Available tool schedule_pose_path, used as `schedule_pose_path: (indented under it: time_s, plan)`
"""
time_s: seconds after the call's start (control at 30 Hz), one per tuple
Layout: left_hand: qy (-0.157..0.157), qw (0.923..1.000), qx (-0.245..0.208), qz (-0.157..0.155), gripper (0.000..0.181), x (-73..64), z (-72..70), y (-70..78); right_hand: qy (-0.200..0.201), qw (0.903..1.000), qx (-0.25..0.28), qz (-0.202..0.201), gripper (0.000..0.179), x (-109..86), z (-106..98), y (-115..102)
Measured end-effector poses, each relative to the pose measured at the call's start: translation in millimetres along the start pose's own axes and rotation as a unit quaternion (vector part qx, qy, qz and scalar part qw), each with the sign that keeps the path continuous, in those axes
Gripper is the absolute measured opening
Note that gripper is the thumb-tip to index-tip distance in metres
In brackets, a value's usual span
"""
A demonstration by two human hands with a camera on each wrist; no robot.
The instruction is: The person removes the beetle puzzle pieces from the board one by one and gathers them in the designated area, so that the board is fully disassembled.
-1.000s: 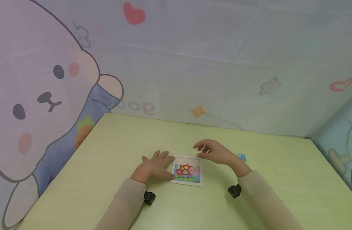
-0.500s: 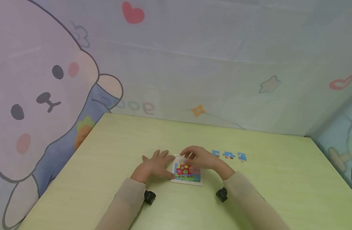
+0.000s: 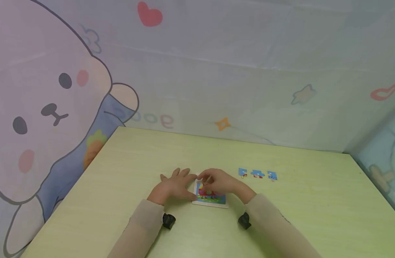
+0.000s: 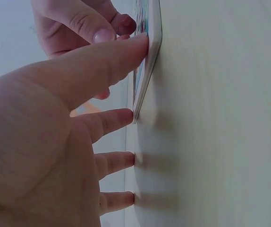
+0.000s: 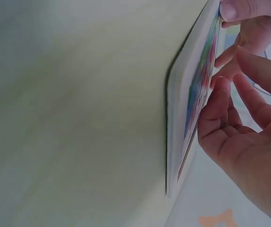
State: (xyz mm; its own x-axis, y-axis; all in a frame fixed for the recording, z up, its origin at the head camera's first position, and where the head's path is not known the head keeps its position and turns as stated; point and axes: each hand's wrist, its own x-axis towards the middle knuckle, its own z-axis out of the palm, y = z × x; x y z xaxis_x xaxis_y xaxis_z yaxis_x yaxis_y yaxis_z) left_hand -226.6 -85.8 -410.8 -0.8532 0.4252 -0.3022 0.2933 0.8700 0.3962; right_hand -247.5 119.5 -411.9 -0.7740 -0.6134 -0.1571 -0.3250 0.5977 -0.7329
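The puzzle board (image 3: 210,205) lies flat on the pale yellow-green table (image 3: 332,200), between a person's two hands. It has a thin, light frame and a bright picture: a red body with spots, small red feet, green grass and some blue. From the head view, the left hand (image 3: 173,188) is spread flat at the board's left side, and the right hand (image 3: 223,181) covers the board's upper right part. Only this view shows three blue puzzle pieces (image 3: 258,174), in a row past the board's right side, and the big bear (image 3: 55,104) on the cloth behind the board. The left wrist view shows better that the left thumb touches the board's edge, the next finger touches its corner, and two more fingertips rest on the table beside it. The right wrist view shows under the right hand: its fingers are loosely bent close over the board, with a gap by the thumb. I can't tell how hard they press. This view also shows the board's pale side and the dark line under it.
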Motion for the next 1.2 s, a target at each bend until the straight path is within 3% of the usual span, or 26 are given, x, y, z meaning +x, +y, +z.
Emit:
schedule_pose_path:
  time_s: [0.23, 0.4, 0.47, 1.2]
  plan:
    - [0.004, 1.0, -0.003, 0.003, 0.073, 8.6, 6.2, -6.4, -0.005, 0.9999, -0.009, 0.008, 0.032, 0.5, 1, -3]
    - [0.004, 1.0, -0.001, 0.003, 0.074, 5.7, 4.7, -3.7, -0.001, 0.9997, -0.014, 0.021, 0.032, 1.0, 1, -4]
    - [0.0, 1.0, 0.0, 0.0, 0.073, -1.2, -1.2, 2.8, 0.001, 0.9995, -0.015, 0.026, 0.033, 1.7, 2, -3]
    - [0.001, 1.0, 0.005, 0.003, 0.071, -2.0, -1.1, 3.6, 0.007, 0.9989, -0.04, 0.024, 0.029, 7.0, 7, -2]
